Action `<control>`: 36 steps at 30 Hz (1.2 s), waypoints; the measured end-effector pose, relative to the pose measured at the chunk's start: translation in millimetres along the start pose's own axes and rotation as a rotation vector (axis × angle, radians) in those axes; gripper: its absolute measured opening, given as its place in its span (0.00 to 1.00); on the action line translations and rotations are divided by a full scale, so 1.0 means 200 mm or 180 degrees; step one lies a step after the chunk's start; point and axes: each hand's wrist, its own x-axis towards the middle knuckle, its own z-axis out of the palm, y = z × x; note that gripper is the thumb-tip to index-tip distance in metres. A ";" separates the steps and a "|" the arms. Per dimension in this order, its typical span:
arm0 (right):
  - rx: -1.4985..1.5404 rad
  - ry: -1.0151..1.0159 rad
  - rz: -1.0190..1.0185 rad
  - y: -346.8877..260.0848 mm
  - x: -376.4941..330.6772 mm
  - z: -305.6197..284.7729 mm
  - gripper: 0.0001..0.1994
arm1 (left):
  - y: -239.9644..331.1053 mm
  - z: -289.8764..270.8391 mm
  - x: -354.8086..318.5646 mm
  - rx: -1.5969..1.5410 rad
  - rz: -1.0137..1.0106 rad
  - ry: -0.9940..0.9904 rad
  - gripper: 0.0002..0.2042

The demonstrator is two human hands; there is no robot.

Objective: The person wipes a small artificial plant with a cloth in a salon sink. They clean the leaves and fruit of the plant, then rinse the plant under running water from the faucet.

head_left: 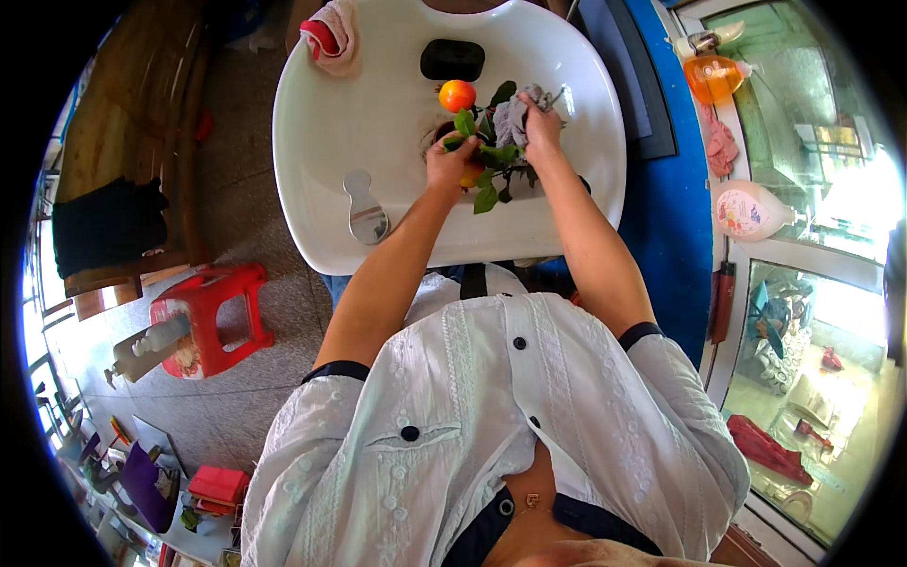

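A leafy green stem (485, 196) lies over the white basin (316, 142), with a round orange-red fruit or bloom (457, 95) at its far end. A second yellow-orange one (470, 175) partly shows under my left hand. My left hand (452, 163) is closed in a pinch on a green leaf, left of the stem's middle. Bunched in my right hand (541, 134) is a grey cloth (511, 120), held against the foliage on the right. My right fingers are partly hidden by the cloth.
A metal faucet (368, 223) stands at the basin's near left. A pink cloth (335, 42) hangs over the far left rim, and a black pad (452, 60) lies at the back. On the floor at left is a red stool (222, 317). Bottles (713, 78) line the right side.
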 end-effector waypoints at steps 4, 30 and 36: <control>-0.0798 -0.1169 -0.0425 -0.16 -0.27 0.01 0.13 | 0.00 0.00 0.03 0.0063 -0.0070 0.0155 0.08; -0.1793 -0.0299 -0.1076 0.10 -0.07 0.07 0.14 | -0.05 -0.03 0.05 0.0252 -0.0160 -0.0512 0.06; -0.1088 -0.0807 -0.1394 -0.05 -0.18 -0.01 0.14 | -0.03 -0.04 0.09 -0.0215 -0.0098 -0.0358 0.06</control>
